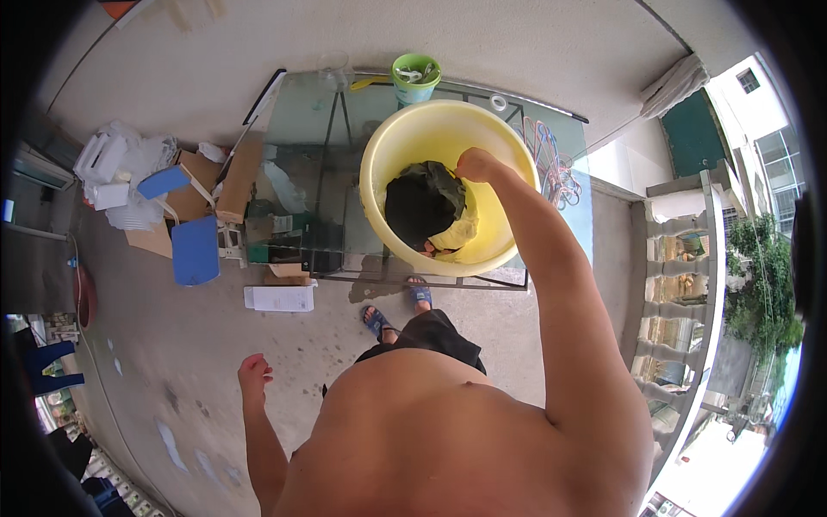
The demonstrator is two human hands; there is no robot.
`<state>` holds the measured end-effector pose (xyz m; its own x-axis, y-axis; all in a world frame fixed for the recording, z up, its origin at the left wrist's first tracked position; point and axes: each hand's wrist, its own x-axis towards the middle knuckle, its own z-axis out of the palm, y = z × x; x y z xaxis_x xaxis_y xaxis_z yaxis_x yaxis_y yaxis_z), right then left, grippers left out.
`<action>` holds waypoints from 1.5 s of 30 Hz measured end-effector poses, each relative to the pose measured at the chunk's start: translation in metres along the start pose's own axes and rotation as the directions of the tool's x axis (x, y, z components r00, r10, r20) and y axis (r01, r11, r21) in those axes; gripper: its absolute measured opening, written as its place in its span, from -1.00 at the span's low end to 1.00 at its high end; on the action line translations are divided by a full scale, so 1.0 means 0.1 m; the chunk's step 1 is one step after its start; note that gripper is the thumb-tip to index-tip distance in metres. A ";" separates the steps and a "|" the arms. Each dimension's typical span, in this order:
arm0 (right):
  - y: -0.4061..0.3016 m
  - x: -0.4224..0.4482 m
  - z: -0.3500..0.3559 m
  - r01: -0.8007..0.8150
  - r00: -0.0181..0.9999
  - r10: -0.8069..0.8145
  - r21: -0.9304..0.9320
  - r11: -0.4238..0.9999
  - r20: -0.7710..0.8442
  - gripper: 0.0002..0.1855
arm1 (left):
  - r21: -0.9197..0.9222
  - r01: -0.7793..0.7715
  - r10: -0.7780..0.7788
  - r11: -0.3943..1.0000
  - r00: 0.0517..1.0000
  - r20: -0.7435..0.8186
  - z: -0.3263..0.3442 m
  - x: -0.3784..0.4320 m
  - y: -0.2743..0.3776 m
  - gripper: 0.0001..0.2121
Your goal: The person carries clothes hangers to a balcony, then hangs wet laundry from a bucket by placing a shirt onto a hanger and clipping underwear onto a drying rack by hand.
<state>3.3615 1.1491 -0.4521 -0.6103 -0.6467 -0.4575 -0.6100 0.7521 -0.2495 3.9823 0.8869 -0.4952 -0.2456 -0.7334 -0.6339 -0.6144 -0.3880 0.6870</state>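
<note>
A large yellow plastic tub (446,116) stands on a glass-topped table (303,123). Dark cloth (420,203) and some pale yellow cloth (457,232) lie in the bottom of the tub. My right hand (477,165) reaches inside, its fingers closed on an edge of the dark cloth. Off to the left, away from the table, my left hand (256,373) hangs over the concrete floor with its fingers loosely curled and nothing in them.
Behind the tub stands a green bucket (417,71) of clothes pegs. Wire hangers (552,161) lie at the table's right. A blue chair (196,251), cardboard and plastic bags (139,174) are at left, a white box (279,298) on the floor, a balustrade (675,304) at right.
</note>
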 end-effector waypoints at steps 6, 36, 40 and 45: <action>0.21 0.64 0.64 -0.024 0.982 0.051 -0.152 0.988 0.180 -0.50 | 0.076 0.322 -0.317 0.944 0.946 -0.064 0.22 -0.47 -0.57 -0.78; -1.78 -1.33 -1.94 0.374 0.609 -0.793 0.877 0.302 0.013 -0.84 | -0.324 -0.548 0.615 0.771 0.772 0.158 1.12 -0.87 2.29 -0.53; -2.79 -1.72 -1.71 0.548 0.335 -0.927 0.766 0.335 0.166 -0.83 | -0.722 -0.361 0.612 0.591 0.783 0.110 0.77 -1.13 2.43 -0.43; -4.00 -2.29 -1.15 0.872 0.396 -0.881 0.196 0.449 0.260 -0.89 | -0.898 -0.154 0.555 0.412 0.824 0.113 -0.03 -1.42 1.76 -0.69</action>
<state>3.6872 0.9814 -0.1495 0.4274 -0.8853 -0.1835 -0.7072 -0.2009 -0.6779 3.9111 0.9213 -0.2830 -0.6279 -0.7569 -0.1814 0.4584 -0.5480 0.6997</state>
